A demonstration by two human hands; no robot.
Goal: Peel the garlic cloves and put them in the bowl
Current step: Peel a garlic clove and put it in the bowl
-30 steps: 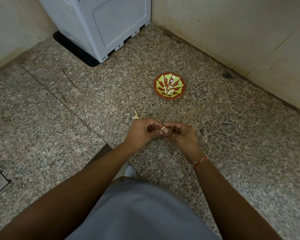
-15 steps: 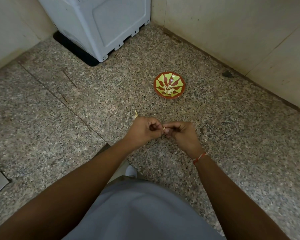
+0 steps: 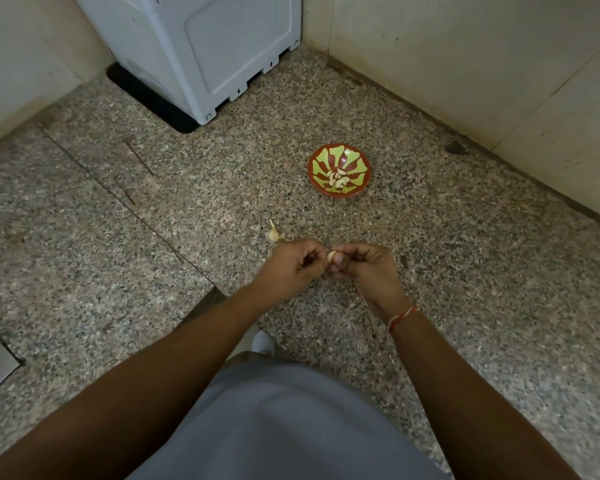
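Hands point(image 3: 329, 263) pinching upright-tilted garlic clove point(image 3: 331, 256)

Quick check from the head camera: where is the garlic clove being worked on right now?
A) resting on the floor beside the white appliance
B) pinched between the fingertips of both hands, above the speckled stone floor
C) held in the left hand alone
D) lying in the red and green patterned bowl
B: the pale garlic clove sits between the fingertips of the left hand and right hand, well short of the red and green patterned bowl, which already holds peeled cloves.

Both hands — left hand point(image 3: 291, 265), right hand point(image 3: 364, 268) — pinch garlic clove point(image 3: 331, 256); bowl point(image 3: 340, 188) w/ peeled cloves point(image 3: 338, 179) beyond.
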